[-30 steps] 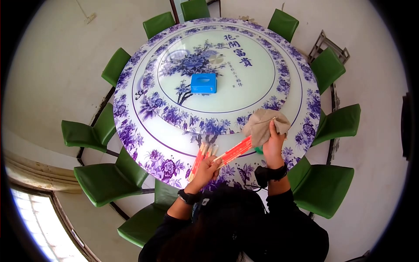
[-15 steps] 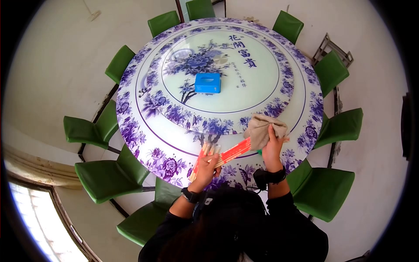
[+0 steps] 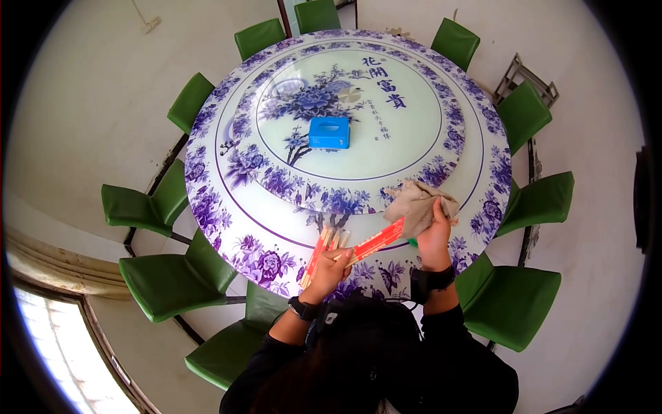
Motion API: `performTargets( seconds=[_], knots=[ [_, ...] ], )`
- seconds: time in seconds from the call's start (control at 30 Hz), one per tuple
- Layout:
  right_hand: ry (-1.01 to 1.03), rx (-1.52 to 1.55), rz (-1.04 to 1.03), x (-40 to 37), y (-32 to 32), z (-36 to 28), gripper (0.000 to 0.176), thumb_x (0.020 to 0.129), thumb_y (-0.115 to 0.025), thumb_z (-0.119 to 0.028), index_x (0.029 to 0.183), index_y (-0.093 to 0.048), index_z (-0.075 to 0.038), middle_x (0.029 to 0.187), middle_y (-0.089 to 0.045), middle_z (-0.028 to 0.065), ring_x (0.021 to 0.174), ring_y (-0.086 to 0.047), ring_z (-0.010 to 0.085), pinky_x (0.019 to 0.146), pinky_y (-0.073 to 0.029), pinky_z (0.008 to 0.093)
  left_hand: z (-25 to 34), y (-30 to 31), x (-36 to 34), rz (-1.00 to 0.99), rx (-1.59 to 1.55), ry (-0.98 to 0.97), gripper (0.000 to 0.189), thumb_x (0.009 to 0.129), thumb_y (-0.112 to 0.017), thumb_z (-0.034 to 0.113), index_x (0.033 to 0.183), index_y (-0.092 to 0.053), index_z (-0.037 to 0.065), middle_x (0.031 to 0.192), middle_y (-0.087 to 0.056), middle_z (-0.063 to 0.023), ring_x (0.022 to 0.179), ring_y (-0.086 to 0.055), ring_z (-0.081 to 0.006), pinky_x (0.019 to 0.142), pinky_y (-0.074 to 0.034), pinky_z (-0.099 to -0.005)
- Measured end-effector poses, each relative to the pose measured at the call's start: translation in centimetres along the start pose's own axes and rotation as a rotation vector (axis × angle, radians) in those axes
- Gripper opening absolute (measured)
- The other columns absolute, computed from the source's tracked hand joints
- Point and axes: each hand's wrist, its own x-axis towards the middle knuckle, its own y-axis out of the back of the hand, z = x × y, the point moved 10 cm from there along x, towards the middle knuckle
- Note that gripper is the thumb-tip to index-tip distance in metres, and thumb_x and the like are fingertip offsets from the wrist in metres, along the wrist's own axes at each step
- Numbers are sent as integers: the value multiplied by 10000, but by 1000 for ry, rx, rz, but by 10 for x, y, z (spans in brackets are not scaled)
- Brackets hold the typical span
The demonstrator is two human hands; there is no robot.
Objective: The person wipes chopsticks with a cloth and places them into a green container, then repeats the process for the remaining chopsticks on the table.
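Note:
My left hand (image 3: 332, 272) is closed on red-and-white paper-wrapped sticks (image 3: 317, 257), several of which fan out upward past the fingers. A long red packet (image 3: 378, 241) runs from that hand up to a beige cloth (image 3: 416, 207). My right hand (image 3: 434, 238) grips the cloth, thumb on top, around the packet's far end. Something small and green shows beneath the cloth, too covered to name. Both hands are over the near edge of the round floral table (image 3: 241, 228).
A blue box (image 3: 329, 133) with a slot in its top sits on the raised round turntable (image 3: 386, 155). Green chairs (image 3: 514, 303) surround the table, near ones close to both my arms. A metal rack (image 3: 517, 72) stands by the wall at the back right.
The cloth has shifted slightly and its folds have spread, with my right hand moving a little right and down. My left hand keeps its grip.

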Motion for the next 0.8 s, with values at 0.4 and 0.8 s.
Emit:
performTargets(
  seconds=[0.4,0.8],
  knots=[
    [-237,-151,-173,-46,-49,55,296,820,-472,-193,1064,-404,-38,1001,-478,48,918,-468,140,795,-389,285,12,-23,8,14,49,-51,270,846,-416,204,646,-478,33,465,-378,22,381,-318,-42,347,-239,-187],
    [91,-807,-436,-45,-45,68,201,773,-515,-114,920,-489,21,843,-534,54,766,-499,110,651,-409,243,-3,11,17,7,559,-113,368,722,-396,-50,1089,-411,-31,863,-515,-78,748,-509,-104,637,-424,-209]
  ],
)
